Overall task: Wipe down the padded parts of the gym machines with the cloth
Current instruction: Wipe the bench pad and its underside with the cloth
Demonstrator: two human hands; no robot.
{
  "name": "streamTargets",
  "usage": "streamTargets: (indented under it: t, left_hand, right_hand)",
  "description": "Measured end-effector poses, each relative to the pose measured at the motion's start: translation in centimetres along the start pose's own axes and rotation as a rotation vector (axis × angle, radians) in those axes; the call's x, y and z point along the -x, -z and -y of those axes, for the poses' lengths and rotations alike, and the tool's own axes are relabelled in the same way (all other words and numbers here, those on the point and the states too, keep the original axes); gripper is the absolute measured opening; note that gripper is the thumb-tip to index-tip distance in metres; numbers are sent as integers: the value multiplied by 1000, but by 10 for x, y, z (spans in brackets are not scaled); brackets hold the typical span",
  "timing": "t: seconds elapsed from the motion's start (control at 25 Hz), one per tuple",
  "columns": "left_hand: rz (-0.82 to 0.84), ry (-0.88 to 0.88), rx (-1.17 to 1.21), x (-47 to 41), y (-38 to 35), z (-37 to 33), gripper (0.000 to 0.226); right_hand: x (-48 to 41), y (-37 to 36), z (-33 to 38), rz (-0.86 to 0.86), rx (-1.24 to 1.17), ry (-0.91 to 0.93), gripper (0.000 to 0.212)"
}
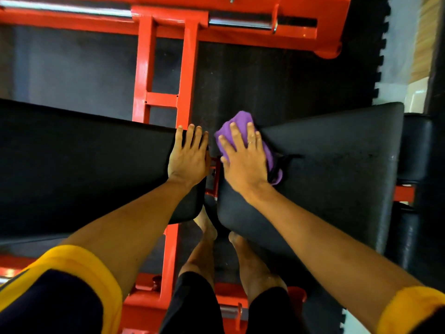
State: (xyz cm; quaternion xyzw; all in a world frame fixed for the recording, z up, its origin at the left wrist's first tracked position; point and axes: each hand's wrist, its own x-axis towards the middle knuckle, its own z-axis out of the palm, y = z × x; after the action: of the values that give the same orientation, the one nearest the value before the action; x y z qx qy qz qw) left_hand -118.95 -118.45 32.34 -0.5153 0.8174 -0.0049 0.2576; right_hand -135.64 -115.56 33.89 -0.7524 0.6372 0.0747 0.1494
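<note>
Over a red gym machine, looking straight down: two black pads end to end, a narrow gap between them. On the inner end of the right pad (337, 169), a purple cloth (240, 118), bunched, pressed flat under the right hand (243, 162), fingers straight and spread, a ring on one. Cloth showing past the fingertips at the pad's far corner, and again beside the wrist. On the inner end of the left pad (84, 165), the left hand (189, 160), flat and holding nothing, fingertips at the pad's far edge. In the gap, a red bracket (215, 175).

Right of the cloth, a long bare stretch of pad running to its outer end; past that end, black roller cushions (417, 145). Left of the left hand, another long bare stretch.

Beyond the pads, uprights of the red frame (142, 68) and a chrome bar (240, 23) across the top, over a black rubber floor mat (277, 80) with a jigsaw edge. Under the pads' near edges, bare feet (208, 230) on the mat, more red frame alongside. At the bottom corners, dark sleeves with yellow cuffs (79, 266).
</note>
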Motion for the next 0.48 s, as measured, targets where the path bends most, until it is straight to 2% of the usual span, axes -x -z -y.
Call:
streamTargets:
  t: [0.08,0.2,0.36,0.48]
  left_hand:
    - [-13,2,11,0,0,0,69]
    - [-43,7,11,0,-1,-1,63]
    - [-63,-4,-26,3,-2,-2,64]
    - [-68,-27,-62,4,-2,1,66]
  right_hand:
    - [38,-17,12,13,27,116,62]
    - [83,-22,-3,92,65,190,77]
    - [54,-6,-25,-44,25,-18,78]
    - [42,-16,12,-60,-56,-112,76]
